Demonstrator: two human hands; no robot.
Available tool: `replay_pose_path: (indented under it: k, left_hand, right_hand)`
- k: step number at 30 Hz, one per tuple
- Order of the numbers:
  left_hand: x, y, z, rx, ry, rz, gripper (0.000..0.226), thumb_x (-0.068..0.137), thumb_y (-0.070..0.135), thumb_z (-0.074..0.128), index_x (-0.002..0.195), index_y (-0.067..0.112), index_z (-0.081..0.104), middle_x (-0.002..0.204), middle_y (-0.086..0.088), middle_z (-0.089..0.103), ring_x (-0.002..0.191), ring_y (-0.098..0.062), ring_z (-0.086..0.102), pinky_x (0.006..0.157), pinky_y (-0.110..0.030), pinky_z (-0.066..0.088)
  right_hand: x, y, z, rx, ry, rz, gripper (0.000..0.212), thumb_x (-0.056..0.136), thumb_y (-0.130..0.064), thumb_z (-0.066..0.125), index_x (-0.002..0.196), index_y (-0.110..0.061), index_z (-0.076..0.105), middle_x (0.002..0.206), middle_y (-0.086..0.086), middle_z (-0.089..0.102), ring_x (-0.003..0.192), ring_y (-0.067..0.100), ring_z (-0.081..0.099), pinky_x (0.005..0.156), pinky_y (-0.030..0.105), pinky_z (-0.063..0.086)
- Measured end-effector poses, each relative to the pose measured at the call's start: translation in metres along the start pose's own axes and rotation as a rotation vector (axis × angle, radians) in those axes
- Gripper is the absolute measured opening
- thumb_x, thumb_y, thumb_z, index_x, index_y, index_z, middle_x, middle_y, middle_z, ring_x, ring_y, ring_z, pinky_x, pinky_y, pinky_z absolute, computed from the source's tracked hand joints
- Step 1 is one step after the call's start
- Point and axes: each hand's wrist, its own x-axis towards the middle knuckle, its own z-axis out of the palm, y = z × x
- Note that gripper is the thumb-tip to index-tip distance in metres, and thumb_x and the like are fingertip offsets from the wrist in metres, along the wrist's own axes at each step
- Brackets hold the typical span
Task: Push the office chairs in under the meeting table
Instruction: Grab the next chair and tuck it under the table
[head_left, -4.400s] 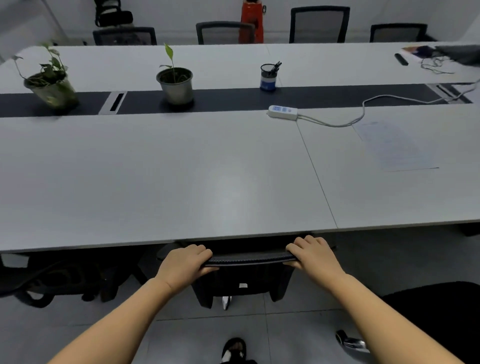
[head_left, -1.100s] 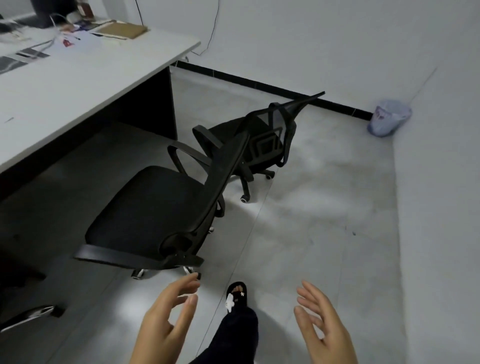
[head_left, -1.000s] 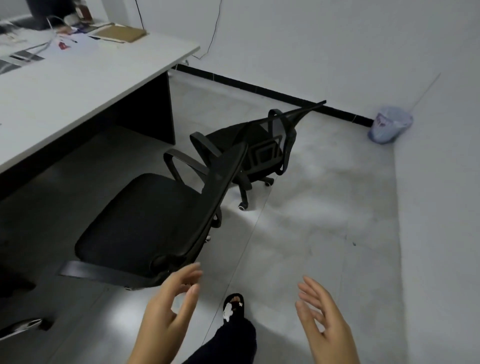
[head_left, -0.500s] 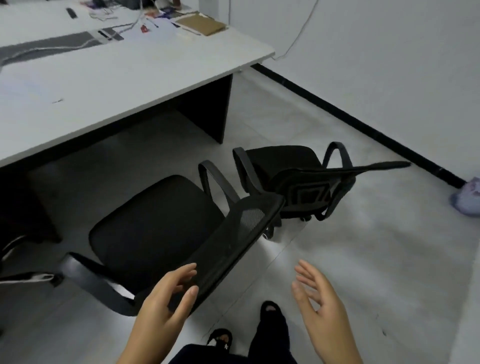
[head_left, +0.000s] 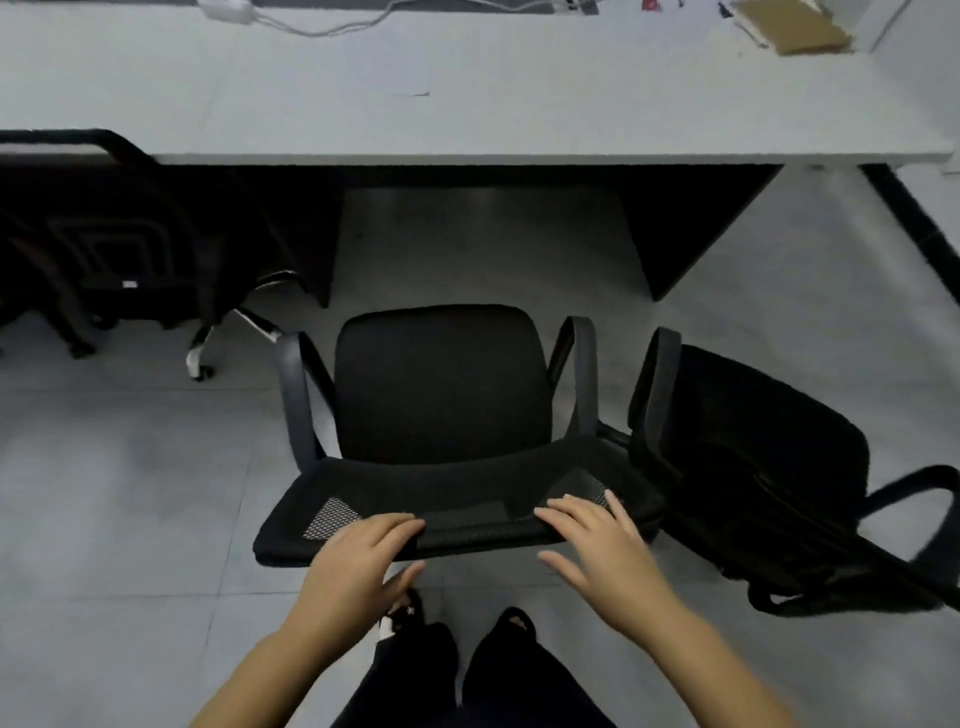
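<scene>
Both hands sit at the bottom of my head view, laid on the top edge of the middle chair's backrest (head_left: 457, 506). My left hand (head_left: 358, 558) has its fingers draped over the left part of that edge with the thumb spread beneath, loosely extended rather than wrapped tight; I read it as released, touching. My right hand (head_left: 597, 545) lies flat on the right part of the edge, fingers straight and fanned, thumb out to the side, also released and resting on the mesh.

That middle chair (head_left: 441, 384) stands on the grey floor (head_left: 130, 493) facing the desk (head_left: 467, 114), its seat short of the desk edge and not under it, both armrests visible. Just beside it on my right stands a second black chair (head_left: 753, 447), turned at an angle, its near armrest close to the middle chair's right armrest; I cannot tell whether they touch. At left, a third chair (head_left: 119, 244) is tucked partly beneath the desk, one chrome leg and a caster sticking out.

On the desk lie a white power strip (head_left: 226, 8) with its cable, a paper sheet (head_left: 395, 73) and a brown envelope (head_left: 789, 26). My dark trousers (head_left: 467, 675) show below.
</scene>
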Motion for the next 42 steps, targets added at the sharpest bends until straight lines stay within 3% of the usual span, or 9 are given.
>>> replay_pose_path:
  k: [2, 4, 6, 20, 27, 34, 36, 39, 42]
  left_hand:
    - [0.002, -0.004, 0.004, 0.088, 0.016, 0.039, 0.068, 0.094, 0.056, 0.012, 0.103, 0.021, 0.069, 0.099, 0.006, 0.072, 0.087, -0.011, 0.068, 0.073, -0.022, 0.052]
    - [0.004, -0.010, 0.007, 0.138, 0.016, 0.080, 0.067, 0.096, 0.053, 0.012, 0.103, 0.019, 0.070, 0.100, 0.004, 0.073, 0.087, -0.012, 0.069, 0.073, -0.024, 0.054]
    - [0.006, -0.015, 0.008, 0.171, 0.013, 0.096, 0.066, 0.096, 0.052, 0.013, 0.104, 0.019, 0.069, 0.100, 0.003, 0.073, 0.086, -0.012, 0.069, 0.071, -0.024, 0.055]
    - [0.112, -0.081, -0.017, 0.264, 0.114, 0.099, 0.073, 0.094, 0.056, 0.006, 0.099, 0.020, 0.069, 0.094, 0.006, 0.073, 0.081, -0.011, 0.069, 0.063, -0.019, 0.053]
    - [0.196, -0.153, -0.035, 0.255, 0.098, 0.149, 0.072, 0.094, 0.055, 0.004, 0.098, 0.022, 0.068, 0.091, 0.010, 0.072, 0.076, -0.007, 0.068, 0.056, -0.017, 0.051]
    - [0.283, -0.246, -0.066, 0.276, 0.035, 0.116, 0.080, 0.086, 0.068, 0.000, 0.089, 0.029, 0.069, 0.082, 0.016, 0.072, 0.067, -0.003, 0.067, 0.052, -0.013, 0.047]
    - [0.307, -0.266, -0.076, 0.261, 0.032, 0.111, 0.083, 0.084, 0.071, -0.001, 0.095, 0.026, 0.069, 0.089, 0.011, 0.073, 0.073, -0.009, 0.068, 0.057, -0.017, 0.049]
    - [0.342, -0.289, -0.085, 0.190, 0.009, 0.081, 0.097, 0.070, 0.082, 0.001, 0.116, 0.020, 0.059, 0.111, -0.001, 0.068, 0.096, -0.024, 0.063, 0.077, -0.030, 0.047]
    - [0.374, -0.310, -0.085, 0.212, 0.028, 0.062, 0.087, 0.068, 0.073, 0.009, 0.114, 0.018, 0.059, 0.109, -0.003, 0.068, 0.098, -0.025, 0.061, 0.081, -0.032, 0.044]
  right_hand:
    - [0.011, 0.012, 0.004, -0.038, 0.029, -0.082, 0.058, 0.091, -0.058, 0.013, 0.114, -0.031, 0.058, 0.112, -0.013, 0.065, 0.105, 0.007, 0.059, 0.102, 0.030, 0.024]
    - [0.018, 0.019, 0.004, -0.077, 0.052, -0.165, 0.056, 0.092, -0.057, 0.015, 0.112, -0.030, 0.061, 0.108, -0.013, 0.067, 0.099, 0.007, 0.061, 0.089, 0.026, 0.041]
    - [0.024, 0.021, 0.002, -0.090, 0.097, -0.219, 0.056, 0.092, -0.057, 0.017, 0.110, -0.029, 0.062, 0.106, -0.013, 0.068, 0.095, 0.006, 0.062, 0.080, 0.023, 0.047]
    - [0.150, 0.024, -0.031, -0.104, 0.224, -0.271, 0.061, 0.092, -0.057, 0.015, 0.103, -0.025, 0.065, 0.098, -0.010, 0.070, 0.087, 0.010, 0.065, 0.073, 0.024, 0.050]
    - [0.251, 0.022, -0.047, -0.141, 0.265, -0.234, 0.065, 0.090, -0.060, 0.012, 0.103, -0.027, 0.065, 0.098, -0.012, 0.071, 0.089, 0.008, 0.066, 0.073, 0.025, 0.051]
    - [0.355, 0.002, -0.065, -0.142, 0.274, -0.219, 0.065, 0.089, -0.062, 0.013, 0.101, -0.026, 0.067, 0.096, -0.012, 0.071, 0.086, 0.007, 0.067, 0.069, 0.022, 0.052]
    - [0.385, -0.004, -0.070, -0.124, 0.284, -0.213, 0.064, 0.090, -0.061, 0.015, 0.102, -0.025, 0.066, 0.097, -0.010, 0.071, 0.088, 0.010, 0.067, 0.070, 0.024, 0.053]
    - [0.426, -0.007, -0.078, -0.130, 0.307, -0.208, 0.066, 0.090, -0.061, 0.013, 0.101, -0.024, 0.067, 0.096, -0.010, 0.072, 0.088, 0.011, 0.067, 0.071, 0.027, 0.054]
    - [0.463, -0.006, -0.090, -0.133, 0.309, -0.216, 0.066, 0.090, -0.061, 0.013, 0.101, -0.024, 0.067, 0.096, -0.010, 0.072, 0.088, 0.011, 0.067, 0.071, 0.028, 0.053]
